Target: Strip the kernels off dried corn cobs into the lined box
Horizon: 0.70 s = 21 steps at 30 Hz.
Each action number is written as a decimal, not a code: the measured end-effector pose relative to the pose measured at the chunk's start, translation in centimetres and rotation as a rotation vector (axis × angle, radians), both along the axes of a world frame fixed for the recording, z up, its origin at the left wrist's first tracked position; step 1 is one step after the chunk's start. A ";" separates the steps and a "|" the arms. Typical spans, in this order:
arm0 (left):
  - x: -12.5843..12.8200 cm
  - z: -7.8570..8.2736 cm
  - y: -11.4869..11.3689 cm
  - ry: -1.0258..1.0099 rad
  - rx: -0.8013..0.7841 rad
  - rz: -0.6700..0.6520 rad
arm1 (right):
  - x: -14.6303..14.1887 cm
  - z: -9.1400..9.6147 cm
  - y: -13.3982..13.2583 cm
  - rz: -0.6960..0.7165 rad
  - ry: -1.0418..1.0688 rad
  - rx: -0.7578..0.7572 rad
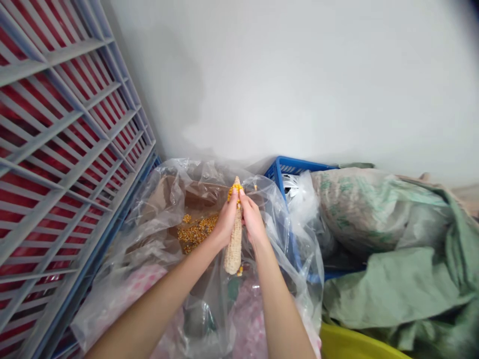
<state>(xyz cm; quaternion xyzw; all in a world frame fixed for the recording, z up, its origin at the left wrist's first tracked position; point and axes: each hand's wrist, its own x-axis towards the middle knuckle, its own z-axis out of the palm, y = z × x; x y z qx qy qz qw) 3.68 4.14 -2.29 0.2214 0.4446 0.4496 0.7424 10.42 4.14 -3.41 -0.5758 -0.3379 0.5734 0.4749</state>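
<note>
A corn cob [234, 245] stands nearly upright between both hands, mostly bare and pale, with a few yellow kernels left near its tip. My left hand [224, 222] wraps round its left side, thumb pressed at the kernels. My right hand [253, 221] grips the right side, thumb also at the tip. Loose yellow kernels [195, 232] lie in a brown cardboard box [202, 195] lined by a clear plastic bag [160, 219] just beyond the hands.
A grey slatted rack [63, 144] over red stands at the left. A blue crate [288, 167] sits behind, with green woven sacks [385, 249] at the right. A yellow tub rim [352, 344] shows at the bottom. A white wall rises behind.
</note>
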 end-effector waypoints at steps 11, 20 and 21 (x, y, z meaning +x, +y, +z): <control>-2.1 0.5 1.4 -0.197 -0.049 -0.052 | 1.5 2.1 0.0 -0.214 -0.083 0.012; -3.1 0.1 2.5 -0.410 -0.287 0.005 | 1.7 2.1 -0.9 -0.028 -0.585 0.165; -3.0 -0.1 2.5 -0.369 -0.279 0.006 | 1.7 2.2 -1.0 -0.016 -0.646 0.178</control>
